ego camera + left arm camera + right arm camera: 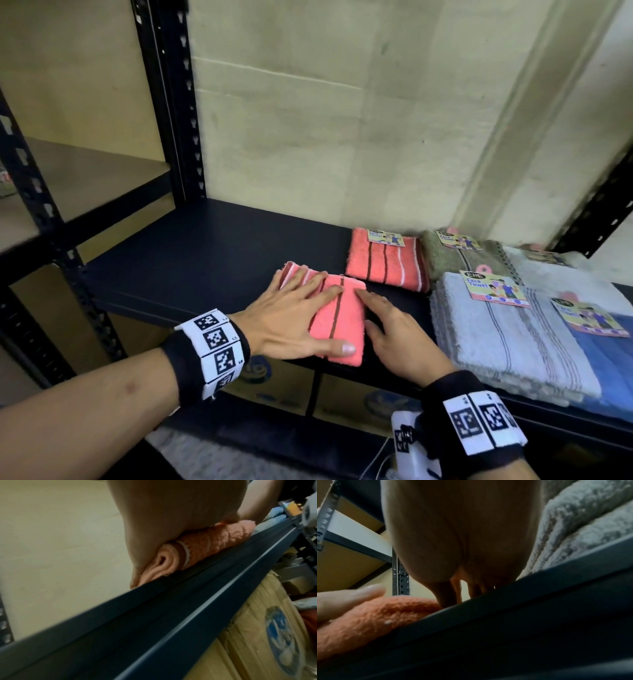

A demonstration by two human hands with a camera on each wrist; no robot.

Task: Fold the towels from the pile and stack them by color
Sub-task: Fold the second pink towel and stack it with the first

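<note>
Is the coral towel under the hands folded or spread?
Folded: the coral towel is a compact rectangle, layered edges showing in the left wrist view, left hand flat on it.

Your forearms are bare, with no sleeves. Each wrist carries a wide black fabric band (178, 363) wrapped with a strip of white square tiles, each printed with a black pixel marker. The right wrist band (476, 421) has the same tiles, and a white marker-covered block (407, 442) sits beneath it.

Folded coral striped towel (339, 325) flat at the shelf's front edge, beside folded towel stacks (507, 329).
</note>
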